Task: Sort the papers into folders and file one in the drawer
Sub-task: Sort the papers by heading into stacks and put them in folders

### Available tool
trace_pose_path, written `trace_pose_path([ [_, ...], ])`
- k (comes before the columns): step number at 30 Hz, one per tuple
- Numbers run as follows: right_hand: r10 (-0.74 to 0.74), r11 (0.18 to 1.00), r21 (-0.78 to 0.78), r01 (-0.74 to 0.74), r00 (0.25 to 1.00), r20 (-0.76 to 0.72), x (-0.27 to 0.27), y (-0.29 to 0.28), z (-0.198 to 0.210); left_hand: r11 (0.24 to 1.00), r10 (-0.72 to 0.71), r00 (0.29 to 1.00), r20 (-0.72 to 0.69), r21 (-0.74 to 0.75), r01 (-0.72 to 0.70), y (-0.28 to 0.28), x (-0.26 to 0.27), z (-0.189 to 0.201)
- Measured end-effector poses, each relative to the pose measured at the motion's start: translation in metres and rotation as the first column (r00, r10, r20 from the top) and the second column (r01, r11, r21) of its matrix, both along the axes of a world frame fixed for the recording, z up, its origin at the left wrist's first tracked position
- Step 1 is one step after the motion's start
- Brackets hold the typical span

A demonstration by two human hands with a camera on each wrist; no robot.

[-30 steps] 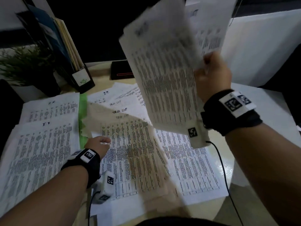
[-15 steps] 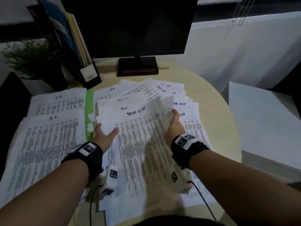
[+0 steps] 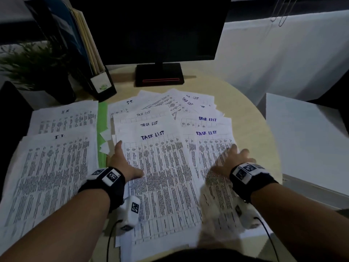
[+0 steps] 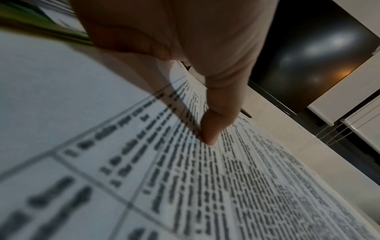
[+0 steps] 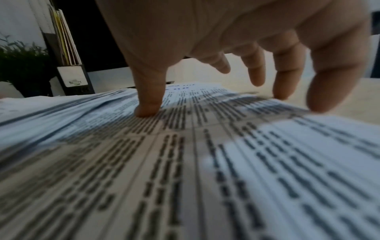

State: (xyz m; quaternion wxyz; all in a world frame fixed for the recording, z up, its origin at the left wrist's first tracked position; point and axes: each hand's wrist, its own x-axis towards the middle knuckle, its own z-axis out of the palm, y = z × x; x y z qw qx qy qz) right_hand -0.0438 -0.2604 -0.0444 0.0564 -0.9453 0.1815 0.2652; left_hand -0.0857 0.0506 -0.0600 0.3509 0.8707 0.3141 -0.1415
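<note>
Lying at far left on the round table (image 3: 251, 114): two stacks of printed sheets, the rear one headed "HR" (image 3: 65, 118), the nearer one headed "IT" (image 3: 54, 173). Behind them, a dark potted plant (image 3: 35, 67) and a black file holder (image 3: 103, 85) with upright folders (image 3: 88, 40). Just right of those stacks, a green folder (image 3: 102, 127), mostly hidden under paper. Next, left hand (image 3: 123, 163) resting flat and relaxed along the left edge of the top "TASK LIST" sheet (image 3: 162, 178), thumb tip (image 4: 211, 134) pressing on the print, nothing grasped. Fanned out behind and beside that sheet, more task-list papers (image 3: 188, 108). Beyond them, a black monitor (image 3: 156, 27) on its stand. Further right, right hand (image 3: 231, 161) spread and slack over the right-hand "TASK LIST" sheet (image 3: 211, 148), thumb (image 5: 149, 104) touching the paper, the other fingers (image 5: 284, 78) loosely bent above its edge, gripping nothing. At far right, a white cabinet top (image 3: 306, 140).
</note>
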Motion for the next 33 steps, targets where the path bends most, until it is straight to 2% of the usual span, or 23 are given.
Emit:
trace_pose_path([
  [4,-0.061,0.997,0.051,0.059,0.997,0.039,-0.002,-0.008,-0.002,0.997,-0.040,0.999,-0.032,0.062,0.042,0.001,0.004,-0.007],
  [7,-0.013,1.000,0.017,0.012,0.999,0.039,0.000,-0.005,-0.001,0.993,-0.063,0.996,-0.058,0.094,0.068,0.001,0.007,-0.007],
  [9,-0.007,1.000,-0.020,0.008,0.999,0.053,-0.001,-0.004,0.000,0.993,-0.065,0.996,-0.062,0.099,0.071,0.001,0.007,-0.007],
  [12,-0.087,0.996,0.019,0.086,0.993,0.076,-0.003,-0.008,0.002,0.994,-0.060,0.997,-0.047,0.092,0.064,0.002,0.007,-0.010],
  [15,-0.089,0.995,0.043,0.087,0.994,0.068,-0.004,-0.012,0.008,0.994,-0.059,0.997,-0.042,0.088,0.063,0.003,0.007,-0.012],
  [18,-0.036,0.990,0.139,0.022,0.995,0.098,-0.005,-0.012,0.011,0.994,-0.058,0.997,-0.044,0.093,0.061,0.004,0.008,-0.014],
  [20,-0.005,0.985,0.172,-0.032,0.978,0.209,-0.010,-0.010,0.015,0.993,-0.058,0.997,-0.053,0.098,0.063,0.004,0.009,-0.015],
  [23,0.184,0.979,0.023,-0.202,0.929,0.321,-0.015,-0.005,0.025,0.993,-0.056,0.996,-0.064,0.097,0.062,0.003,0.010,-0.016],
  [25,0.328,0.945,-0.083,-0.318,0.899,0.289,-0.015,0.001,0.034,0.994,-0.053,0.996,-0.067,0.096,0.059,0.003,0.011,-0.017],
  [28,0.458,0.887,-0.163,-0.433,0.868,0.190,-0.018,0.011,0.042,0.993,-0.057,0.996,-0.068,0.103,0.064,0.004,0.011,-0.018],
  [31,0.524,0.845,-0.203,-0.494,0.841,0.137,-0.023,0.015,0.044,0.993,-0.055,0.996,-0.065,0.103,0.061,0.005,0.011,-0.019],
  [33,0.511,0.857,-0.182,-0.482,0.843,0.169,-0.023,0.013,0.042,0.993,-0.057,0.996,-0.063,0.099,0.063,0.005,0.011,-0.019],
])
